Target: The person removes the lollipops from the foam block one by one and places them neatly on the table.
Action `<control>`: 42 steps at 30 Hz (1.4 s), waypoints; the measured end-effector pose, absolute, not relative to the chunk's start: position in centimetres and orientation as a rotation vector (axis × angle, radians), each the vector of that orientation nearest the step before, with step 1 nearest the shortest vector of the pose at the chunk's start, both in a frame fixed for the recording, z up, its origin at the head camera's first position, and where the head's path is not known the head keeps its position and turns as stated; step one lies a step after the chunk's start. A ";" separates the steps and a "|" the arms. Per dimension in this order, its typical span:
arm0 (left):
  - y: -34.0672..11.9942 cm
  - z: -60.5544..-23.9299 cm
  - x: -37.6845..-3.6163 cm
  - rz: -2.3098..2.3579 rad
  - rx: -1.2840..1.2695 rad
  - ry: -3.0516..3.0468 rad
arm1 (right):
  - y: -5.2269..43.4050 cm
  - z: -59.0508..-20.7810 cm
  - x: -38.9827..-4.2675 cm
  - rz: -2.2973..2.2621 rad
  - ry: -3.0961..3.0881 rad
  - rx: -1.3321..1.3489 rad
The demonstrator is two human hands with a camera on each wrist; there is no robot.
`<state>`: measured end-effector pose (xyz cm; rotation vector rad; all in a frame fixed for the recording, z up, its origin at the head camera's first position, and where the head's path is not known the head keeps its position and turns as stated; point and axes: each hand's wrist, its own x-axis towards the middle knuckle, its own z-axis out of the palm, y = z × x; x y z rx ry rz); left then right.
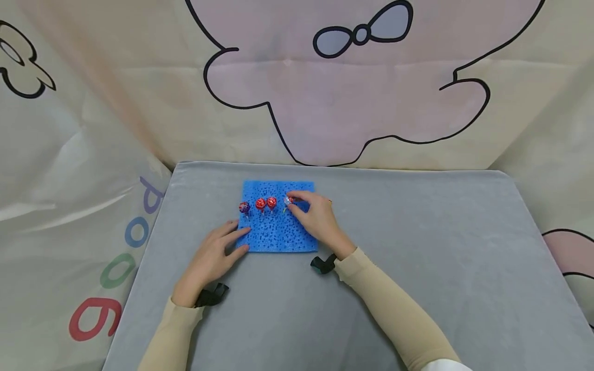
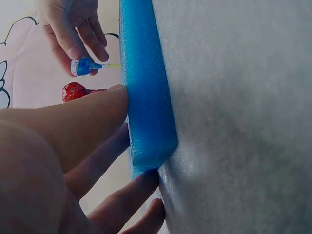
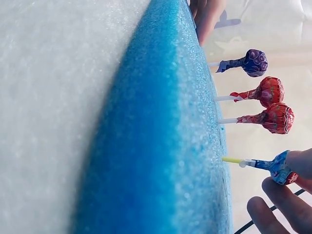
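A blue foam block point(image 1: 283, 239) lies flat on the table, with lollipops standing stick-down in it. My right hand point(image 1: 320, 216) pinches the wrapped head of a blue-and-red lollipop point(image 3: 278, 165) between thumb and fingers. Its yellow stick meets the top of the foam. To its left, two red lollipops point(image 3: 275, 117) stand close together on white sticks. A purple lollipop point(image 3: 255, 63) stands further left, near the block's left edge. My left hand point(image 1: 211, 260) rests against the left side of the block, fingers spread and extended, with its thumb at the near corner.
The block sits toward the back of a grey cloth-covered table point(image 1: 441, 257). A patterned curtain point(image 1: 153, 118) with cartoon outlines hangs behind the table and along its left side. Black camera mounts point(image 1: 323, 264) are strapped to both wrists.
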<state>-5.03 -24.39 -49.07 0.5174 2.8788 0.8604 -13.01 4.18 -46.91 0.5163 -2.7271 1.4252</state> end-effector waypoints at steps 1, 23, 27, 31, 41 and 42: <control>-24.4 -49.1 -5.0 0.863 0.513 2.878 | 4.1 -46.9 -13.0 1.433 -2.723 0.515; -24.5 -48.8 -4.8 0.832 0.488 2.866 | 4.1 -46.9 -13.1 1.516 -2.697 0.504; -24.4 -48.8 -4.9 0.836 0.498 2.870 | 4.2 -47.0 -13.2 1.544 -2.692 0.493; -24.3 -48.9 -4.9 0.847 0.503 2.876 | 4.3 -47.0 -13.4 1.590 -2.674 0.493; -24.3 -48.8 -5.1 0.841 0.496 2.868 | 5.3 -46.4 -13.8 1.672 -2.607 0.465; -24.2 -48.8 -5.1 0.840 0.495 2.868 | 5.5 -46.4 -13.8 1.679 -2.601 0.456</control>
